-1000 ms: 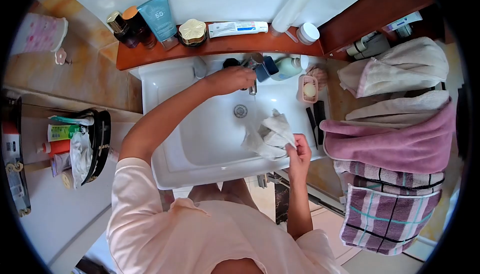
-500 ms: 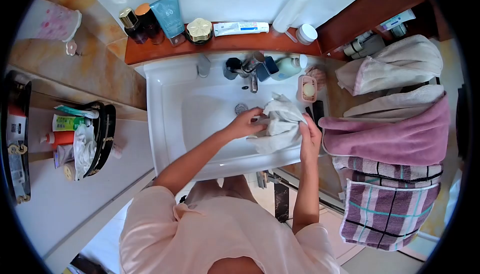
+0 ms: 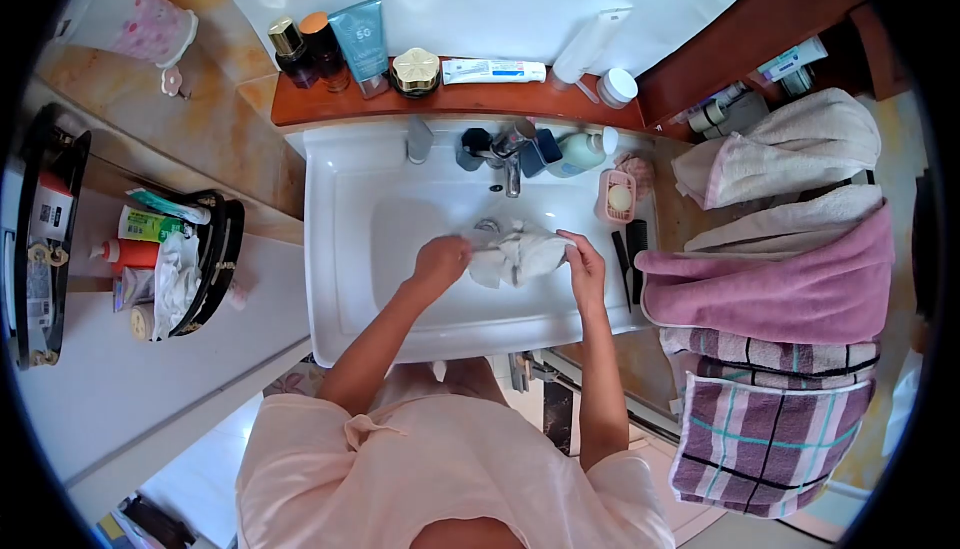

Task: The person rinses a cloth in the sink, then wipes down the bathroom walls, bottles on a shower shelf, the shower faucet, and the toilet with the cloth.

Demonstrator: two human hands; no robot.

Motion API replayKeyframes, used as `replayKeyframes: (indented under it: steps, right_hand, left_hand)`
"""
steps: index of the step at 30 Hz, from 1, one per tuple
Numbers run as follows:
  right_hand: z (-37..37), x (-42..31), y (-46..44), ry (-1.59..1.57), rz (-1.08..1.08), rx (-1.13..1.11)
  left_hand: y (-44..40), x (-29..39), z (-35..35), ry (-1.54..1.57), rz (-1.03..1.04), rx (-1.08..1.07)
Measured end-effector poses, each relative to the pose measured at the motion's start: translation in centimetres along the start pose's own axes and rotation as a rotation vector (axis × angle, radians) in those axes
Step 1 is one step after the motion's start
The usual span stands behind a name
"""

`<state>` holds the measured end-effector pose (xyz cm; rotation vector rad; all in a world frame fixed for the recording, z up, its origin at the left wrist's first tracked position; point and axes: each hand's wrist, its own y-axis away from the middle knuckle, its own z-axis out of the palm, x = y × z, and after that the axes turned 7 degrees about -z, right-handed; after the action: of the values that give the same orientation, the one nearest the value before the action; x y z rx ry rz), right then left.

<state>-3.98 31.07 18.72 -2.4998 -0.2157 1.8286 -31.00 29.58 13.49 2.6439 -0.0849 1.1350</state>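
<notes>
Left hand (image 3: 441, 259) + right hand (image 3: 587, 267): grip closed on opposite ends of white cloth (image 3: 522, 257) | above sink (image 3: 400, 314) | best: firm pinches, even tension, folds clear of faucet (image 3: 513, 177)

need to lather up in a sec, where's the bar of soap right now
In the head view, the soap sits in the pink dish right of the faucet, just below the green bottle.

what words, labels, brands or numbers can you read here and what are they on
"50", on the blue tube
Too small or blurred to read: the print on the white and blue tube on the shelf, the green tube in the left rack, and the light tube in the right cabinet
</notes>
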Motion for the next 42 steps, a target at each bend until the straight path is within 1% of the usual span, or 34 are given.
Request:
replayKeyframes:
  steps: [1,4,5,8,9,12,13,14,15,16,17,20,23,25,26,28,29,31,32,34,35,37,38,40,42]
  right_hand:
    - [0.0,0.4,-0.2,-0.006,0.007,-0.009]
    - [0.5,0.1,-0.3,0.025,0.007,-0.070]
    - [0.7,-0.3,-0.3,0.043,0.005,-0.092]
    - [1.4,-3.0,0.1,0.136,-0.045,-0.171]
    - [1.6,-3.9,0.2,0.150,-0.138,-0.189]
    - [2.9,-4.9,1.7,0.232,-0.336,-0.273]
    - [3.2,-5.8,2.4,0.274,-0.346,-0.350]
    - [3.4,-6.9,3.0,0.316,-0.355,-0.427]
    - [3.4,-7.5,3.4,0.346,-0.398,-0.498]
    - [3.1,-7.7,3.8,0.389,-0.365,-0.512]
    - [2.8,-7.7,4.3,0.431,-0.335,-0.525]
    - [1.5,-6.8,5.0,0.506,-0.311,-0.540]
    - [0.8,-6.6,5.9,0.599,-0.310,-0.583]
    - [0.5,-7.1,6.3,0.682,-0.351,-0.628]
    - [0.5,-7.5,6.3,0.675,-0.352,-0.605]
    - [0.6,-8.1,6.3,0.661,-0.353,-0.561]
    - [0.5,-7.8,6.4,0.642,-0.377,-0.587]
    - [0.5,-6.4,6.5,0.601,-0.425,-0.641]
    - [0.6,-6.0,6.3,0.475,-0.351,-0.668]
    - [0.6,-5.1,6.0,0.222,-0.196,-0.717]
    - [0.5,-3.6,5.7,0.220,-0.187,-0.598]
    - [-0.1,1.2,4.3,0.217,-0.168,-0.357]
    - [-0.3,3.3,3.5,0.229,0.037,-0.298]
    - [0.6,5.7,2.0,0.163,0.173,-0.211]
    - [2.1,7.4,1.3,-0.087,0.352,-0.179]
  left_hand:
    - [0.2,-0.4,0.1,-0.157,-0.040,-0.170]
    - [0.5,-0.8,2.5,0.268,0.093,-0.099]
    - [-0.1,-0.5,3.2,0.302,0.008,-0.082]
    - [-2.5,-1.9,7.7,0.974,-0.358,-0.279]
    - [-2.1,-0.8,6.9,1.202,-0.531,-0.457]
    - [-1.7,1.9,7.0,1.772,-0.852,-0.502]
    - [-2.0,1.4,8.1,2.000,-0.647,-0.578]
    - [-2.2,0.7,9.1,1.966,-0.631,-0.508]
    - [-1.6,1.1,8.6,1.932,-0.618,-0.438]
    - [-1.3,1.3,8.6,1.897,-0.604,-0.367]
    - [-3.4,-0.9,12.1,1.535,-0.830,-0.050]
    - [-2.7,-1.2,11.6,0.861,-0.572,0.149]
    - [-1.2,0.6,9.0,0.555,-0.387,0.303]
    - [-0.4,1.4,8.0,0.481,-0.310,0.417]
    - [0.0,1.6,7.8,0.443,-0.271,0.473]
    - [0.5,0.8,8.0,0.617,-0.333,0.437]
    - [0.5,0.5,8.1,0.704,-0.363,0.418]
    - [-0.1,0.6,8.7,1.474,-0.439,0.313]
    - [-0.3,0.5,8.8,1.858,-0.460,0.241]
    - [0.2,1.5,7.1,1.905,-0.364,0.019]
    - [0.7,2.3,6.2,1.924,-0.315,-0.093]
    - [1.1,3.3,5.8,1.886,-0.338,-0.113]
    - [1.1,3.6,5.8,1.865,-0.349,-0.126]
    - [1.0,3.1,6.7,1.807,-0.300,-0.162]
    - [0.8,2.5,8.1,1.762,-0.286,-0.177]
